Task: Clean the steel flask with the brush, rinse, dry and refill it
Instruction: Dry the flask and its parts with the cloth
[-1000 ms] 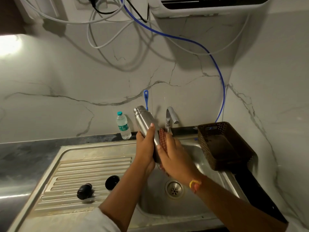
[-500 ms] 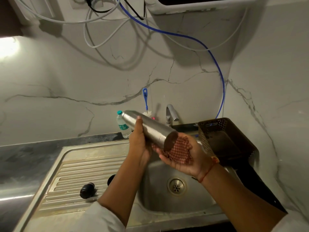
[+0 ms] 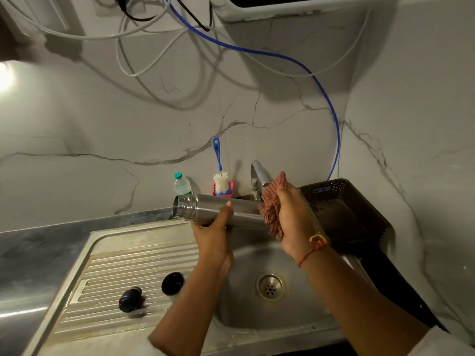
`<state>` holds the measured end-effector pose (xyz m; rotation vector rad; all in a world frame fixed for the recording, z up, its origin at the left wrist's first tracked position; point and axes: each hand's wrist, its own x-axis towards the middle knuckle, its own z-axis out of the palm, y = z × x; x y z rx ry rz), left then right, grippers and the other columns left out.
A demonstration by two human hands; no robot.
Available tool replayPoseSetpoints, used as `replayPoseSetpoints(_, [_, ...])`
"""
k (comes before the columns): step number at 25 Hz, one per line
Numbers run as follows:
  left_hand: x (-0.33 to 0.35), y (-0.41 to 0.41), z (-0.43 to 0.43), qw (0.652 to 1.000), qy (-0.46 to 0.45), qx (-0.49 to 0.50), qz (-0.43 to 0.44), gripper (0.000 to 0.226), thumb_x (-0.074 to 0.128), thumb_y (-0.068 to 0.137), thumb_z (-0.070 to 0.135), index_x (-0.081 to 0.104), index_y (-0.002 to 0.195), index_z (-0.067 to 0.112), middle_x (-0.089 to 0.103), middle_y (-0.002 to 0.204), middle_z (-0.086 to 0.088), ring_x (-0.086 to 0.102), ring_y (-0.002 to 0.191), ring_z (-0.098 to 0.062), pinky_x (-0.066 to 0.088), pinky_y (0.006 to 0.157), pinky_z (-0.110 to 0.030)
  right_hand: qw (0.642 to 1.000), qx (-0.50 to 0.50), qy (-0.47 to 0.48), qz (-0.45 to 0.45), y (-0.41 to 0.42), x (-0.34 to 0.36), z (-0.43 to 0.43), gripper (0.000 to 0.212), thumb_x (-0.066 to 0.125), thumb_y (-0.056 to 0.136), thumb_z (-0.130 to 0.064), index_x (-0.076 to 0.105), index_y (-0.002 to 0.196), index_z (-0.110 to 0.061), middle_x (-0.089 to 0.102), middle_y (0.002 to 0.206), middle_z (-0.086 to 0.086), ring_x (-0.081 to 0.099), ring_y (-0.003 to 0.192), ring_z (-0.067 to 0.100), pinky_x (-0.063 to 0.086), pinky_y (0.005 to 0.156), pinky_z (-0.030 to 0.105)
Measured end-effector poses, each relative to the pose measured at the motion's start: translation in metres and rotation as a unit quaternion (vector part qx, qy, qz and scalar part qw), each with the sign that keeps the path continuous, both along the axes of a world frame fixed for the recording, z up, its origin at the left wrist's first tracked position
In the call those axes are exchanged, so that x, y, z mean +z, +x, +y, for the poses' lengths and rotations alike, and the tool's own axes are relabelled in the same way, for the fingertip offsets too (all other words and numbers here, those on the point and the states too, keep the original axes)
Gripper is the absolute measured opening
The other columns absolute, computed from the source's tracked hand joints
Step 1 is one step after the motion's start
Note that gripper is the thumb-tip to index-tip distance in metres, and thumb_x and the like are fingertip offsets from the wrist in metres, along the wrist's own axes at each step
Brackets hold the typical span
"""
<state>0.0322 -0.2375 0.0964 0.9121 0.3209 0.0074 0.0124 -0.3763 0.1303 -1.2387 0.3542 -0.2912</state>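
**Position.** The flask (image 3: 246, 215) is held lying level above the sink (image 3: 295, 312), at the centre of the frame, with its open threaded mouth turned toward the left of the frame. It is gripped round its middle from beneath by the left hand (image 3: 213, 237), the thumb being laid over the top. A red checked cloth (image 3: 270, 211) is bunched in the curled fingers of the right hand (image 3: 295, 219) and pressed against the base end of the flask. The base itself is hidden by cloth and hand.

**Other items.** The brush (image 3: 221, 182) is stood in a red holder against the wall, just left of the tap (image 3: 257, 173), and is not touched. No running water is seen. Two black caps (image 3: 173, 283) are laid on the ribbed drainer at lower left, apart from the flask.

**Step in hand.** Drying is judged to be in progress. Brushing and rinsing are taken as done and refilling as outstanding. Whether the inside is dry cannot be told.

**Next move.** The cloth is to be drawn along the body toward the mouth while the flask is turned in the left hand. A firm hold is called for, since wet steel is likely to slip. Thereafter the flask is to be stood upright for filling.
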Motion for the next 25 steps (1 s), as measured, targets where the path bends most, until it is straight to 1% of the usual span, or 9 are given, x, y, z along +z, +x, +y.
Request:
replayPoseSetpoints(3, [0.01, 0.004, 0.003, 0.999, -0.022, 0.018, 0.015, 0.063, 0.086, 0.079, 0.017, 0.052, 0.131, 0.026, 0.067, 0.125, -0.006, 0.068, 0.11, -0.025, 0.062, 0.088, -0.047, 0.925, -0.004, -0.379, -0.017, -0.003, -0.024, -0.004, 0.049, 0.041, 0.104, -0.039, 0.031, 0.152, -0.041, 0.06, 0.131, 0.001, 0.065, 0.103, 0.018, 0.059, 0.073, 0.025])
replayPoseSetpoints(6, [0.017, 0.006, -0.005, 0.998, -0.048, 0.018, 0.019, 0.059, 0.087, 0.078, 0.018, 0.055, 0.128, 0.024, 0.07, 0.123, -0.01, 0.072, 0.108, -0.027, 0.061, 0.09, -0.051, 0.755, 0.016, -0.649, -0.096, -0.016, -0.055, 0.02, 0.062, 0.046, 0.102, -0.026, 0.016, 0.156, -0.034, 0.027, 0.162, -0.001, 0.023, 0.149, 0.023, 0.039, 0.113, 0.045])
replayPoseSetpoints(8, [0.023, 0.008, -0.007, 0.997, -0.069, 0.007, 0.042, 0.055, 0.087, 0.079, 0.022, 0.056, 0.124, 0.023, 0.073, 0.116, -0.011, 0.074, 0.103, -0.029, 0.061, 0.089, -0.051, 0.676, 0.025, -0.727, -0.115, -0.022, -0.064, 0.026, 0.075, 0.053, 0.096, -0.018, 0.012, 0.157, -0.031, 0.012, 0.166, -0.004, 0.006, 0.154, 0.02, 0.037, 0.11, 0.044])
replayPoseSetpoints(12, [0.02, 0.007, -0.008, 0.992, -0.098, -0.007, 0.081, 0.061, 0.089, 0.076, 0.026, 0.058, 0.128, 0.017, 0.076, 0.112, -0.013, 0.077, 0.095, -0.03, 0.061, 0.091, -0.051, 0.717, -0.023, -0.694, -0.06, -0.014, -0.051, 0.023, 0.077, 0.054, 0.093, -0.013, 0.017, 0.159, -0.025, 0.012, 0.166, -0.001, 0.004, 0.154, 0.022, 0.045, 0.106, 0.046])
replayPoseSetpoints(15, [0.022, 0.004, -0.013, 0.991, -0.099, -0.027, 0.088, 0.055, 0.087, 0.077, 0.029, 0.064, 0.124, 0.012, 0.078, 0.105, -0.012, 0.078, 0.093, -0.027, 0.06, 0.091, -0.048, 0.656, 0.004, -0.745, -0.122, -0.011, -0.053, 0.024, 0.074, 0.053, 0.092, -0.016, 0.02, 0.157, -0.024, 0.017, 0.165, 0.0, 0.011, 0.153, 0.024, 0.047, 0.103, 0.044])
replayPoseSetpoints(16, [0.022, 0.004, -0.014, 0.993, -0.084, -0.029, 0.08, 0.054, 0.088, 0.077, 0.029, 0.065, 0.123, 0.012, 0.079, 0.105, -0.011, 0.078, 0.093, -0.026, 0.061, 0.09, -0.046, 0.658, 0.01, -0.741, -0.134, -0.008, -0.052, 0.017, 0.072, 0.055, 0.093, -0.02, 0.022, 0.157, -0.025, 0.02, 0.165, -0.001, 0.014, 0.152, 0.024, 0.046, 0.105, 0.045])
replayPoseSetpoints(19, [0.021, 0.008, -0.012, 0.998, -0.025, -0.02, 0.045, 0.054, 0.088, 0.077, 0.024, 0.062, 0.124, 0.02, 0.077, 0.111, -0.009, 0.077, 0.095, -0.024, 0.061, 0.091, -0.049, 0.759, 0.004, -0.643, -0.101, 0.0, -0.043, -0.002, 0.065, 0.056, 0.096, -0.039, 0.03, 0.154, -0.026, 0.029, 0.16, -0.004, 0.02, 0.148, 0.021, 0.033, 0.116, 0.039])
replayPoseSetpoints(21, [0.019, 0.01, -0.008, 0.999, 0.008, -0.019, 0.032, 0.055, 0.088, 0.077, 0.023, 0.061, 0.124, 0.022, 0.076, 0.112, -0.009, 0.077, 0.097, -0.024, 0.06, 0.091, -0.052, 0.78, 0.05, -0.62, -0.068, 0.003, -0.038, -0.011, 0.069, 0.057, 0.094, -0.05, 0.032, 0.154, -0.028, 0.032, 0.157, -0.006, 0.026, 0.143, 0.019, 0.03, 0.113, 0.034])
replayPoseSetpoints(25, [0.014, 0.01, 0.003, 0.994, 0.094, -0.058, 0.001, 0.06, 0.09, 0.065, 0.032, 0.058, 0.116, 0.028, 0.074, 0.115, -0.009, 0.076, 0.099, -0.027, 0.061, 0.09, -0.052, 0.846, 0.202, -0.492, 0.037, 0.004, -0.021, -0.021, 0.055, 0.052, 0.095, -0.056, 0.047, 0.143, -0.03, 0.058, 0.134, -0.002, 0.059, 0.116, 0.017, 0.055, 0.094, 0.035])
